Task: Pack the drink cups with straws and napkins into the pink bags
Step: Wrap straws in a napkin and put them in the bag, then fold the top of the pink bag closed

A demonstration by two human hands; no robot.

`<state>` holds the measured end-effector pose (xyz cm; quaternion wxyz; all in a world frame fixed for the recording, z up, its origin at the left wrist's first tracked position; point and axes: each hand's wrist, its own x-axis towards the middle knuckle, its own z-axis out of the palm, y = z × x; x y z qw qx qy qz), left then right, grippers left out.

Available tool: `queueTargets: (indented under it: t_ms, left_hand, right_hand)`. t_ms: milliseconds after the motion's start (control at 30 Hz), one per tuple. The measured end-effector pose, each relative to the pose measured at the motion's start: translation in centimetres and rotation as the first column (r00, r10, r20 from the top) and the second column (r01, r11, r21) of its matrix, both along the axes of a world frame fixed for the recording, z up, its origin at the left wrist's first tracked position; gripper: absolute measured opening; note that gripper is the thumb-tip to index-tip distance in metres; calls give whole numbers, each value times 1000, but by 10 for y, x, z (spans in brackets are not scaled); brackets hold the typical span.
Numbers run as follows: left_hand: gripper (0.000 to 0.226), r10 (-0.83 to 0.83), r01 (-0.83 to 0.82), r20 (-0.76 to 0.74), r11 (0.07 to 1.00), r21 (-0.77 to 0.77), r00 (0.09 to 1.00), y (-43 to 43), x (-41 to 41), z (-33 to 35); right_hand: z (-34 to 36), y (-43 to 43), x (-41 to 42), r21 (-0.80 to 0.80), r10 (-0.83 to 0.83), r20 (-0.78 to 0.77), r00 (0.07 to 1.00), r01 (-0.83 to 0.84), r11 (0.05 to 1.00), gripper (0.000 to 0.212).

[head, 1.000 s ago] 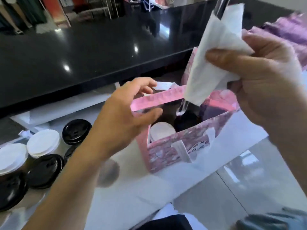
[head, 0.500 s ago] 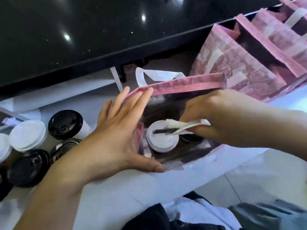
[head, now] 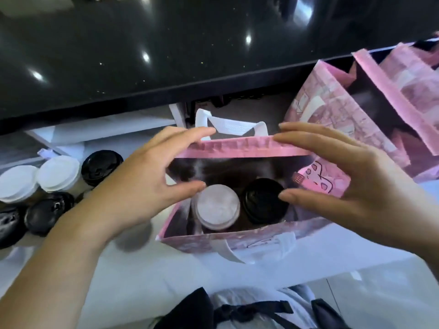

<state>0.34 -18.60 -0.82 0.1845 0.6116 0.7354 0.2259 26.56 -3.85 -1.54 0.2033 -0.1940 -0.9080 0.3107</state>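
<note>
Pink bag (head: 237,237), top open, upright at the near edge of the white counter (head: 142,269); holds a white-lidded cup (head: 217,207) and a black-lidded cup (head: 262,200), side by side.
Left hand (head: 133,186) and right hand (head: 344,184): both spread wide over the bag's mouth, fingers straight and reaching the far rim by the white handle (head: 232,127), thumbs above the lids, gripping nothing; contact with the rim cannot be told. Spare cups (head: 58,173), white and black lids, cluster at the counter's left edge. More pink bags (head: 332,108) at its far right. Glossy black countertop (head: 166,55) beyond.
</note>
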Motion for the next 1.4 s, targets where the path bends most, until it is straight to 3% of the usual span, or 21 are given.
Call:
queueTargets:
  t_ms: [167,367,567,700,800,1033,1267,1400]
  left_hand:
    - [80,-5,22,-357,999,43,934,24,22,-8]
    - [60,-61,141,-535,984,109,842,47,45,-21]
    - [48,-15,75,-458,991,114,889,43,65,-9]
    - [36,127,-135,-295,991,-8,947,36,68,1]
    - [30,159,-182,-184,977,-114,970,33,71,12]
    - [23,10,-34,-83,954,-299,997,38,70,22]
    - [23,-22,3,-61,955,-297,998,31,71,22]
    - [25,-2,3,4,954,-300,1000,21,66,17]
  right_hand:
    - [-39,5,39,-367,-34,-210,977,-46,929,117]
    - [-87,3,57,-495,-2,-165,986,-81,865,131]
    - [-82,24,47,-502,72,-147,986,-137,854,135]
    - [-85,36,40,-508,92,-177,980,-171,844,138]
    - [-84,38,37,-519,120,-182,976,-199,831,138]
    - [-79,44,37,-382,55,-143,988,-106,918,95]
    - [-92,43,29,-386,-77,-237,968,-22,922,26]
    - [-96,34,27,-373,-140,-298,944,20,928,19]
